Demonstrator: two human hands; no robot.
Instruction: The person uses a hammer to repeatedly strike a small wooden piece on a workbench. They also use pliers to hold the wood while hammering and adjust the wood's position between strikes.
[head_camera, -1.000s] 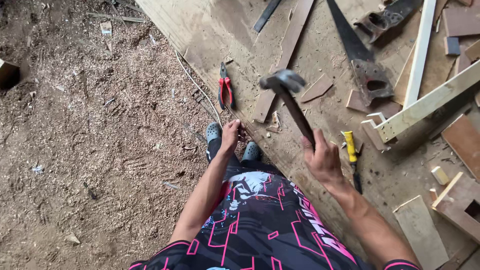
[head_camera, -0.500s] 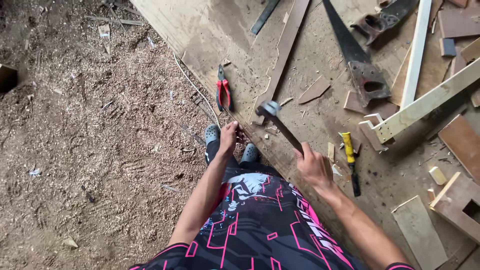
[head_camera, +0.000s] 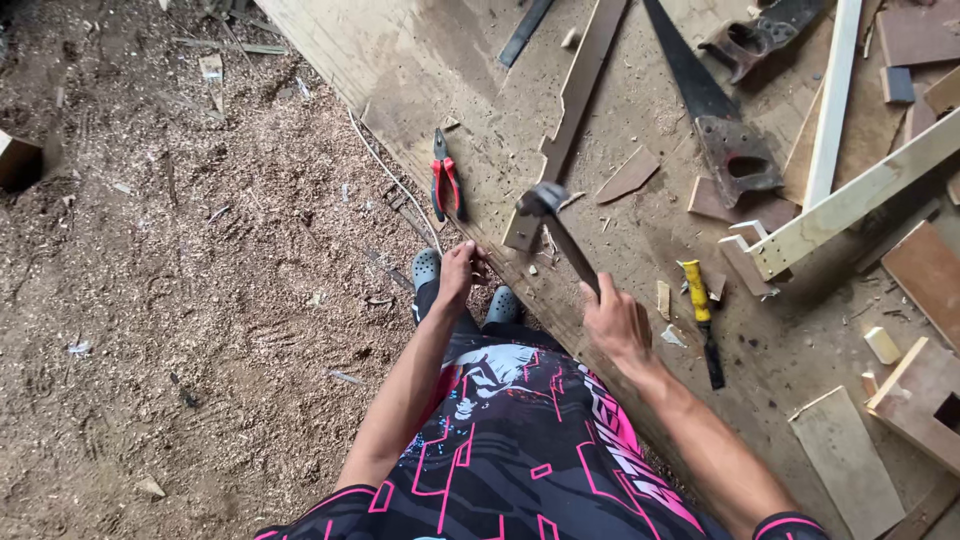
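Two bare hands worked at the near edge of a plywood board (head_camera: 450, 60) lying on sawdust-covered ground. The left hand (head_camera: 458, 272) rested at the board's edge, fingers curled together; whether they pinched anything could not be told. Just beyond lay red-handled pliers (head_camera: 444, 185). The right hand (head_camera: 615, 322) was wrapped tight around a hammer (head_camera: 553, 218), its head near a wooden strip (head_camera: 572, 110). Farther right lay a yellow-handled chisel (head_camera: 701, 318) and a handsaw (head_camera: 705, 110).

Black short-sleeve shirt (head_camera: 520, 440) with pink line graphics and a white figure print, pink-edged sleeve cuffs. Grey-blue perforated clogs (head_camera: 426, 268). Bare forearms, no gloves.
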